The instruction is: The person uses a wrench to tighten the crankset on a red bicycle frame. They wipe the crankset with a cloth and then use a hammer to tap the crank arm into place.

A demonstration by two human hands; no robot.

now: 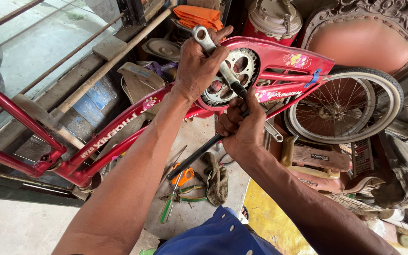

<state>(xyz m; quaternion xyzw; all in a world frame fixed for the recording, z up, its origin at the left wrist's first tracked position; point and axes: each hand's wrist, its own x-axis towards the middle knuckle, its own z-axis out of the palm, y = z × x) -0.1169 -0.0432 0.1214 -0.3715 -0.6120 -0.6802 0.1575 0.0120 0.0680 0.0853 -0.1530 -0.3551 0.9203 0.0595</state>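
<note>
**Crank Gripped on Upturned Bike**

The silver crank [207, 41] is being clasped tightly by the left hand [199, 63] beside the chainring [232, 75]. A black bar [199, 153] is being held fast by the right hand [244, 130], just below.

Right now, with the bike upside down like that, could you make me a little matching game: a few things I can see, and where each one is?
Things:
1. left hand
2. right hand
3. green-handled screwdriver
4. rear wheel

Places:
A. lying on the floor beside a rag
B. gripping the silver crank arm by the chainring
C. at the right, behind the pink chain guard
D. wrapped round the black bar below the chainring

Pairs: 1-B, 2-D, 3-A, 4-C
</note>
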